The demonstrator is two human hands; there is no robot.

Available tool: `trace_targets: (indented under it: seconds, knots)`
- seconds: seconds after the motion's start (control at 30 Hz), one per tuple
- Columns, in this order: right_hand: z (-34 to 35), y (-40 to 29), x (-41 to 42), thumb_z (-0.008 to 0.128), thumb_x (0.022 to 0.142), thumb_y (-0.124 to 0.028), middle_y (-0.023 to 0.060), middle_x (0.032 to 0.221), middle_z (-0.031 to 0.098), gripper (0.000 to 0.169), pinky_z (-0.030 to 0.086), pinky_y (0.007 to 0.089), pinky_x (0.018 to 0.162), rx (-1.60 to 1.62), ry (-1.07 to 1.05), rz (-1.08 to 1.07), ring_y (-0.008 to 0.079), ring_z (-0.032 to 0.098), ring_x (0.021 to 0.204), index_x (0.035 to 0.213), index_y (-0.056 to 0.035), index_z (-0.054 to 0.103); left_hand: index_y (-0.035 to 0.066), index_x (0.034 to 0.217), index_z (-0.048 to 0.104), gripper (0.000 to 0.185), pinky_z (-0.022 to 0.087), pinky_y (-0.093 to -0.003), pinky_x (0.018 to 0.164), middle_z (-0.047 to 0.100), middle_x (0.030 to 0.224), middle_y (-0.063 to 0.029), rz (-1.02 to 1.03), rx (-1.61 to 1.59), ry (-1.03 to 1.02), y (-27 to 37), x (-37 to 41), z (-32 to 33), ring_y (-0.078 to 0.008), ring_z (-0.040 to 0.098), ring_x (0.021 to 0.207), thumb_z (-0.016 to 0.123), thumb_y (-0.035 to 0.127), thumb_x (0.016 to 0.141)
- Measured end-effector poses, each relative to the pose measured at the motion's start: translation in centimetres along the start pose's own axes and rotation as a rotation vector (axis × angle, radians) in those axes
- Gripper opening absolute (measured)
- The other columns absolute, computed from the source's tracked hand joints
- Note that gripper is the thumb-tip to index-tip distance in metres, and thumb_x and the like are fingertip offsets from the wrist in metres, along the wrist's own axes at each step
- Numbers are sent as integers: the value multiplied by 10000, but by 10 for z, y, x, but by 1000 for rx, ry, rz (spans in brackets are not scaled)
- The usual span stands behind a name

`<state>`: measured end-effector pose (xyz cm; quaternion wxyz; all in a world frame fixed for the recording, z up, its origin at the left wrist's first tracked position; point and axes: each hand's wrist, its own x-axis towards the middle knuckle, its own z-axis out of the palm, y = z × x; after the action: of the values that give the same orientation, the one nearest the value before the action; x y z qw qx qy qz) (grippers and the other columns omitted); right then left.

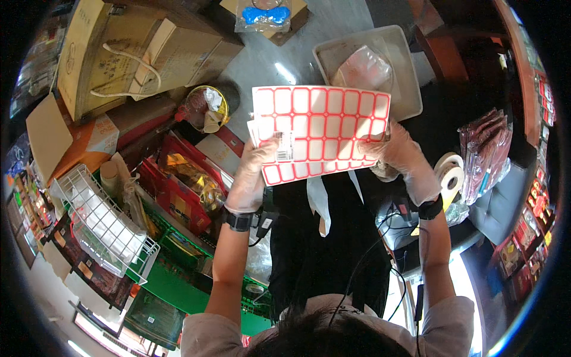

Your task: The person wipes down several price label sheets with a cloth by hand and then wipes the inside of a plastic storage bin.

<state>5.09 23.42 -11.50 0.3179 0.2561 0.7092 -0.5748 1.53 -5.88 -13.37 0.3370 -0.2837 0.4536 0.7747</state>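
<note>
Sheets of white, red-bordered label stickers (319, 125) are held up in front of me, overlapping, with a printed barcode near their left side. My left hand (256, 167), in a clear plastic glove, grips their left edge. Gloved as well, my right hand (395, 154) holds them at the lower right, its fingers over the front. A roundish object, partly hidden, lies just below the right hand. Torn white paper strips (319, 205) lie against my dark clothing below the sheets.
Beyond the sheets stands a grey plastic tub (412, 85) with plastic-wrapped material inside. Left are a waste bin (227, 100), cardboard boxes (178, 53), red bags (178, 196) and a white wire basket (107, 214). Tape rolls (451, 178) and wrapped packets (486, 151) sit at right; cables (370, 259) hang near my right arm.
</note>
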Motion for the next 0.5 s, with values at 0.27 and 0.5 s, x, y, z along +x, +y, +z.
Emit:
trace_targets:
  seconds: [0.27,0.5]
  knots:
    - [-23,-73,-50,635,781,-237,113,1168,536,601,407,300,900,934,-42,-101,183,528,1042,1277,2,395,0,741,584,72,509,-315,699,602,738,-74,-51,-388,-207,-9,12,-6,-185,609,684,548,34,688]
    - [-2,-79,-29,634,816,-267,112,1172,531,533,436,289,911,426,143,-339,177,533,1055,1247,-29,431,35,670,543,44,513,-375,711,573,714,-70,19,-361,-64,-8,8,-4,-203,601,701,544,73,648]
